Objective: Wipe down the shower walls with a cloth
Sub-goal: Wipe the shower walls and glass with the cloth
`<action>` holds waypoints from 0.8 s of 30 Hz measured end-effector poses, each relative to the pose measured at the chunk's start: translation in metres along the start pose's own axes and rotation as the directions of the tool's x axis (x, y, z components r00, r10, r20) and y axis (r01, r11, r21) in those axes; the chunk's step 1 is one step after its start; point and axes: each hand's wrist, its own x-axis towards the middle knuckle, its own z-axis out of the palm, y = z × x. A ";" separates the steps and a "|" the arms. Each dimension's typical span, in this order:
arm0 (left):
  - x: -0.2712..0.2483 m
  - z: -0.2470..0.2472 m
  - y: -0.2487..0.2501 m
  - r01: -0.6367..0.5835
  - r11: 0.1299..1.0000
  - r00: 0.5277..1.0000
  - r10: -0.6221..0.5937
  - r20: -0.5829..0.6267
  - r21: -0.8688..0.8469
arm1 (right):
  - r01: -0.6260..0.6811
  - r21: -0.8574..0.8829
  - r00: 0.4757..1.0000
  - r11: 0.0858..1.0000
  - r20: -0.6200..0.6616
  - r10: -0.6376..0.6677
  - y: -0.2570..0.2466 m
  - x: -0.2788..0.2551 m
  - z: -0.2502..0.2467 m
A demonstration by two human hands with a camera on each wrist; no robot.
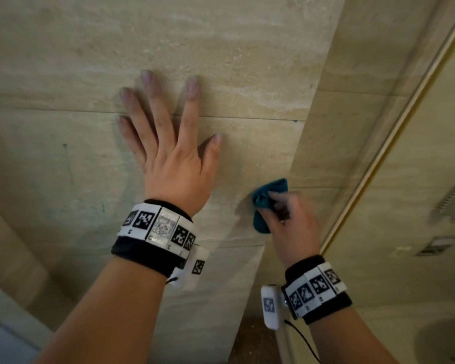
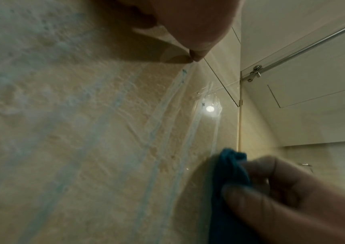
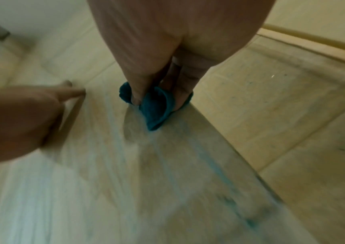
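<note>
Head view: the beige tiled shower wall (image 1: pixel 63 61) fills the frame from 9 to 1 o'clock, broad and bare above and to the left of the hands. It ends at a corner edge running from 1 down to 6 o'clock, and beyond that a pale door frame strip (image 1: pixel 394 132) slants along the 3 o'clock side. The left hand (image 1: pixel 174 158) lies flat on the wall at centre, fingers straight and spread, holding nothing. At 4 o'clock of it, close to the corner edge, the right hand (image 1: pixel 292 227) pinches a bunched teal cloth (image 1: pixel 267 199) against the wall. Items at far right are blurred beyond telling.

Left wrist view: the wall surface shows pale blue streaks (image 2: pixel 152 135) running from 12 to 6 o'clock. The cloth (image 2: pixel 230 166) sits at 5 o'clock, gripped by curled fingers (image 2: pixel 271 203). A metal rail (image 2: pixel 313 44) crosses at 2 o'clock. The left palm is cut off at 12.

Right wrist view: blurred. The cloth (image 3: pixel 155 105) is at centre, thumb and fingers closed round it, pressed to the wall; the left hand's fingertips (image 3: pixel 77 91) touch the wall at 9 o'clock.
</note>
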 end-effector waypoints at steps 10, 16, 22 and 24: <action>0.001 0.001 0.000 0.004 1.000 1.000 -0.004 -0.007 0.013 | 0.092 0.034 0.982 0.995 -0.170 -0.085 -0.059 0.067 -0.042; 0.000 0.002 -0.002 -0.005 1.000 1.000 0.006 -0.022 0.014 | 0.129 0.159 0.966 0.979 -0.244 -0.087 -0.071 0.093 -0.058; 0.000 0.003 -0.002 -0.006 1.000 1.000 0.006 -0.014 0.023 | 0.090 0.198 0.967 0.976 -0.250 -0.039 -0.057 0.074 -0.050; 0.000 0.002 -0.003 -0.009 1.000 1.000 0.009 -0.008 0.016 | 0.106 0.148 0.963 0.983 -0.262 -0.065 -0.065 0.073 -0.050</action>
